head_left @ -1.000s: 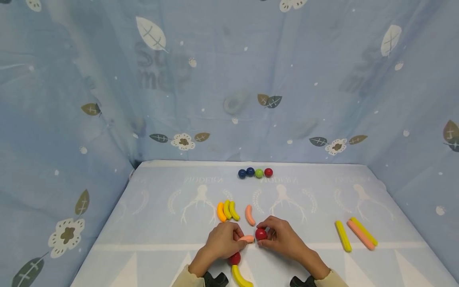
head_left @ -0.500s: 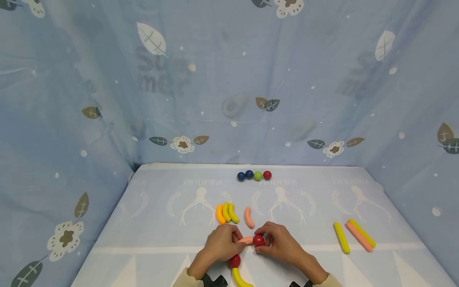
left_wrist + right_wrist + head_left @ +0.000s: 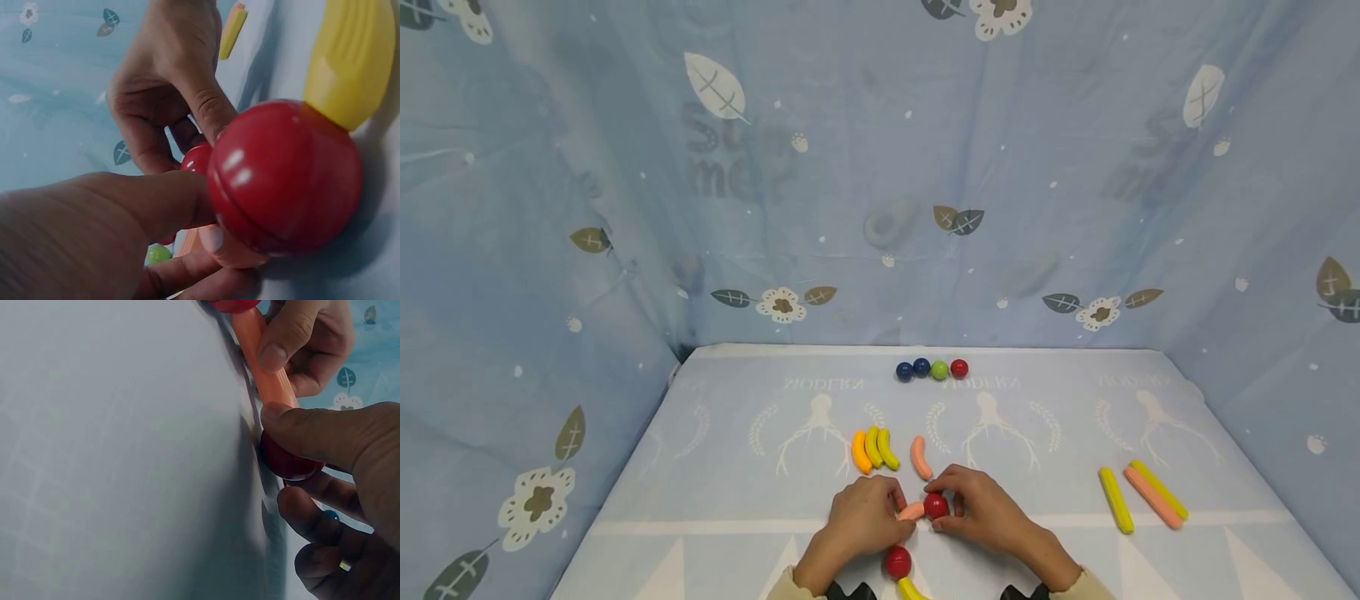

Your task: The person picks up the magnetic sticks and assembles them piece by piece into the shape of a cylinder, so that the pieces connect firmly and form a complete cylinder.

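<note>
In the head view my left hand (image 3: 863,512) pinches a salmon-pink curved toy stick (image 3: 912,512) between thumb and fingers. At the stick's right end, my right hand (image 3: 983,505) grips a red ball (image 3: 936,506) with thumb and fingertips. A second red ball (image 3: 898,562) lies just below my left hand, joined to a yellow curved stick (image 3: 911,589) that runs off the bottom edge. The right wrist view shows the pink stick (image 3: 267,375) reaching from one red ball to the other. Close up in the left wrist view, the yellow stick (image 3: 353,59) meets the red ball (image 3: 287,178).
Beyond my hands lie an orange curved stick (image 3: 861,452), two yellow ones (image 3: 880,447) and a loose pink one (image 3: 920,457). Blue, green and red balls (image 3: 939,370) line the table's back. Straight yellow (image 3: 1116,500) and pink (image 3: 1153,497) sticks lie to the right.
My right hand has brought its red ball leftward, from a gap to against the pink stick's end. The lower red ball and its yellow stick have shifted slightly down and right.
</note>
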### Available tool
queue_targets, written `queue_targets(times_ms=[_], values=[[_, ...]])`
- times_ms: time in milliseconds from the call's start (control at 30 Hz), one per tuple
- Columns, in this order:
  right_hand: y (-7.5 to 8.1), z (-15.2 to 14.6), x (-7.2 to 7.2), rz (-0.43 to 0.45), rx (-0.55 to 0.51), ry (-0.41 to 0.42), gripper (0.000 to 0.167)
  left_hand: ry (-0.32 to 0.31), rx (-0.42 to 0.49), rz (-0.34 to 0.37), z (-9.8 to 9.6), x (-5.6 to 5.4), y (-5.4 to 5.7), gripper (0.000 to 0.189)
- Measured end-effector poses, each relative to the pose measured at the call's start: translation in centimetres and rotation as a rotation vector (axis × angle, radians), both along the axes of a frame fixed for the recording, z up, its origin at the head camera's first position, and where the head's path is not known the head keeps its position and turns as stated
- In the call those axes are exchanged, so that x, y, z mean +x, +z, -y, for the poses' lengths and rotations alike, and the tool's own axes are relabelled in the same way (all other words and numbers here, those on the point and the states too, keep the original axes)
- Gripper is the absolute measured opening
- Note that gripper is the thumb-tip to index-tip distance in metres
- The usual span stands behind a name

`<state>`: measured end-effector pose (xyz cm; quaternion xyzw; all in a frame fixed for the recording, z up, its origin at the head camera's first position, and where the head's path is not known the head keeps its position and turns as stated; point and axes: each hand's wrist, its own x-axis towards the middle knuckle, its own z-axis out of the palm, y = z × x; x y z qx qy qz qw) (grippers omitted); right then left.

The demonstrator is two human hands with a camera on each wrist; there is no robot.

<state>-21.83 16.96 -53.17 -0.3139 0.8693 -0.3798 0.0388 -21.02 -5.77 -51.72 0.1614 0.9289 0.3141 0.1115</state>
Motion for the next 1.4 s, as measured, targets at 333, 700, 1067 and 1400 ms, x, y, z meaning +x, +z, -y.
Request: queue_targets(times_ms=[333,700,1067,1400], values=[[-0.3,0.2,-0.3,-0.014,0.0,0.017,0.039,-0.008,0.018,-0.067,-0.4,0.1,-0.4,0.02],[-0.3,0.4,-0.2,-0.012,-0.016,0.028,0.039,0.01,0.034,-0.094,-0.6,0.3,-0.4,0.02],[0.5,0.8,-0.9,0.025,0.023,0.058,0.038,0.025,0.027,-0.079,-0.5,0.1,-0.2,0.017],[2.1,0.8,-3.4,-0.108,-0.028,0.033,0.028,0.032,0.051,-0.072,-0.3,0.1,-0.3,0.016]])
